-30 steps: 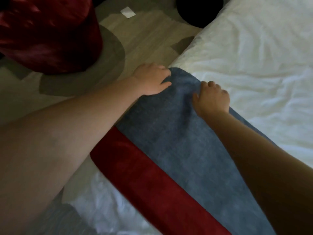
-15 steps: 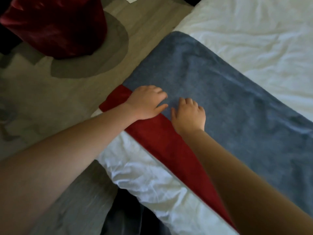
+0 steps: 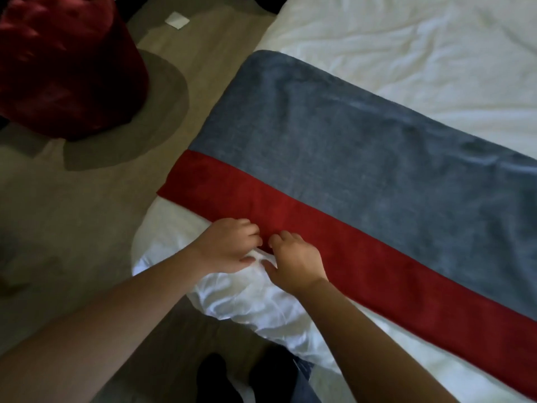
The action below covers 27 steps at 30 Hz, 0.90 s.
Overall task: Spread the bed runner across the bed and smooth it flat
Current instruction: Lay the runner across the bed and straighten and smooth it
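The bed runner (image 3: 363,146), grey-blue with a red band along its near side, lies slanted across the white bed (image 3: 406,48). Its left end reaches the bed's edge. My left hand (image 3: 229,247) and my right hand (image 3: 295,261) sit side by side at the red band's near edge. The fingers of both hands curl onto the red cloth and pinch its edge, and both thumbs lie on the white sheet just below it. A few faint creases show in the grey part at the right.
A dark red round seat (image 3: 64,68) stands on the carpet (image 3: 72,228) left of the bed. A white scrap of paper (image 3: 177,20) lies on the floor at the top. The bed's rumpled corner (image 3: 247,303) is just below my hands, with my legs beneath.
Both hands slid back from the runner's far grey corner, across it, to the near red edge. The view pulled back and now takes in the runner's whole left end.
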Each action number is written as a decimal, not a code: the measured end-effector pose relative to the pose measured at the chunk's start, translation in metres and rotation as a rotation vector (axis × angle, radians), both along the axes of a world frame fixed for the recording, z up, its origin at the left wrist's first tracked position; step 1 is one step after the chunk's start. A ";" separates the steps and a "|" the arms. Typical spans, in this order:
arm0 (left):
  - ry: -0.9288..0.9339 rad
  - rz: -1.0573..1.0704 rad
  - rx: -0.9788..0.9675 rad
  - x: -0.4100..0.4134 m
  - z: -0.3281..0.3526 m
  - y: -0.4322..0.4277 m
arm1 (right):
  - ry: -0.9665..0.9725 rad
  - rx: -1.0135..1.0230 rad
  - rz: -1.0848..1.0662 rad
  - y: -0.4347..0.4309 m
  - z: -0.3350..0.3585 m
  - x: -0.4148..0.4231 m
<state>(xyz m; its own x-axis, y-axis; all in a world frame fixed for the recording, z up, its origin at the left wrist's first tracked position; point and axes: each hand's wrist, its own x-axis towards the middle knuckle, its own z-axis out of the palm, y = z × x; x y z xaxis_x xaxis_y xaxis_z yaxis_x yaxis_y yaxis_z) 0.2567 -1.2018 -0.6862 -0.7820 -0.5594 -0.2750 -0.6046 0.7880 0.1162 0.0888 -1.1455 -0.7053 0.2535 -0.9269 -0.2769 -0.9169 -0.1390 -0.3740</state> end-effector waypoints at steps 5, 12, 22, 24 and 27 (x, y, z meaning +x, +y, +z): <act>-0.029 -0.021 -0.101 -0.001 0.002 0.004 | 0.030 0.018 -0.133 0.008 0.004 0.006; -0.054 0.031 -0.020 0.000 -0.004 0.004 | 0.061 -0.035 -0.103 0.019 0.002 0.012; 0.042 0.015 -0.054 -0.011 0.002 0.026 | 0.175 -0.121 -0.274 0.075 0.009 -0.040; 0.053 -0.058 -0.078 -0.035 0.002 0.034 | 0.217 -0.108 -0.299 0.085 0.013 -0.059; 0.027 -0.125 -0.027 -0.078 -0.001 0.047 | 0.239 -0.089 -0.364 0.098 0.015 -0.086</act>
<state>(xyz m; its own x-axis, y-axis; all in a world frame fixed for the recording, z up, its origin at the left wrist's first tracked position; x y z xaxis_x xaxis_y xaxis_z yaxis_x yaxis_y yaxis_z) 0.1791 -1.1549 -0.6871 -0.8531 -0.4635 -0.2396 -0.4981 0.8603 0.1090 0.0026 -1.0475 -0.6901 -0.1554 -0.9666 -0.2036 -0.9712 0.1872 -0.1472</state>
